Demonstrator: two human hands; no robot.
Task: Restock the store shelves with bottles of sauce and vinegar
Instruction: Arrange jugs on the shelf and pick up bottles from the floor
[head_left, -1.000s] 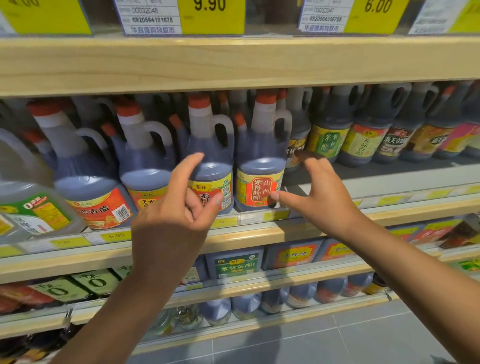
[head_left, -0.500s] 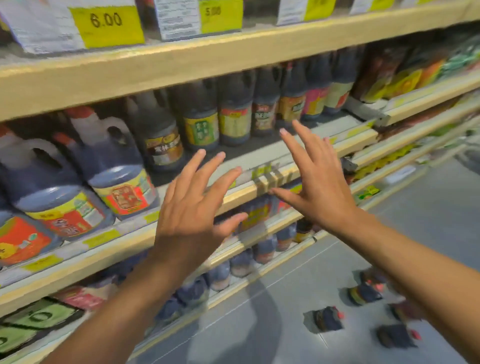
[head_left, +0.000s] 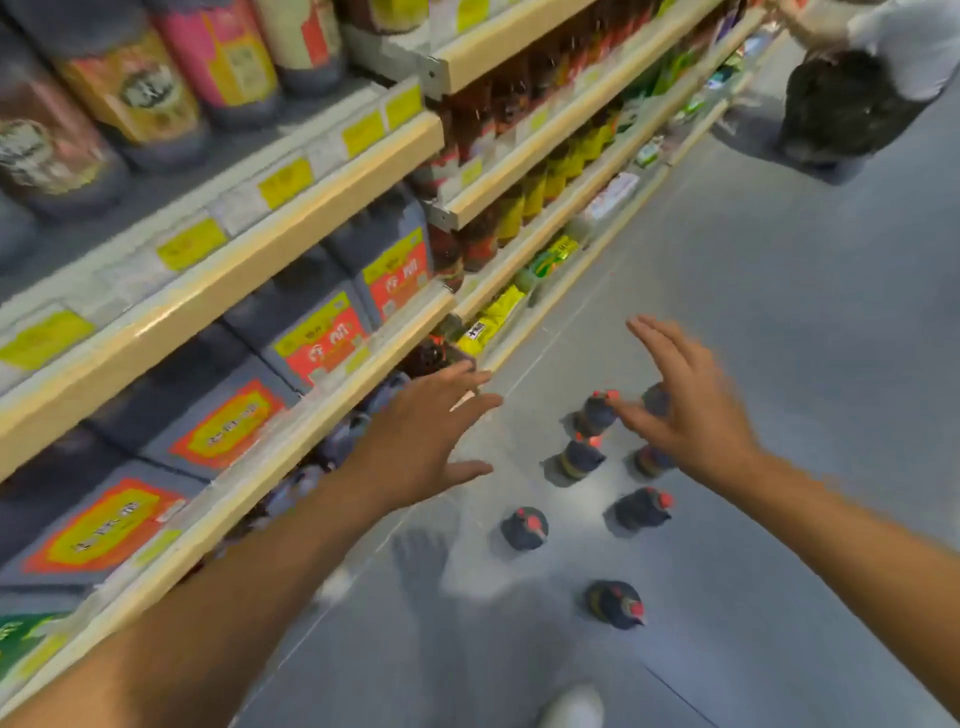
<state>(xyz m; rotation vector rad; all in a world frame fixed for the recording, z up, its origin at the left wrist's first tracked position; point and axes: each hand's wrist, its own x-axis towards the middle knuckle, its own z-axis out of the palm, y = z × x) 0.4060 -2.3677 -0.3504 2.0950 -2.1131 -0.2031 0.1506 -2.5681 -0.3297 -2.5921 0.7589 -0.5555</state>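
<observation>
Dark bottles (head_left: 524, 529) stand clustered on floor (head_left: 779, 364), beside shelves (head_left: 311, 187). Left hand (head_left: 421, 441) and right hand (head_left: 691, 410) both spread, empty, above them. Risk: fast blurry reach could knock neighbours over; they stand close together.

Both arms stretched forward, left hand (head_left: 426, 441) and right hand (head_left: 691, 410) empty, fingers spread
</observation>
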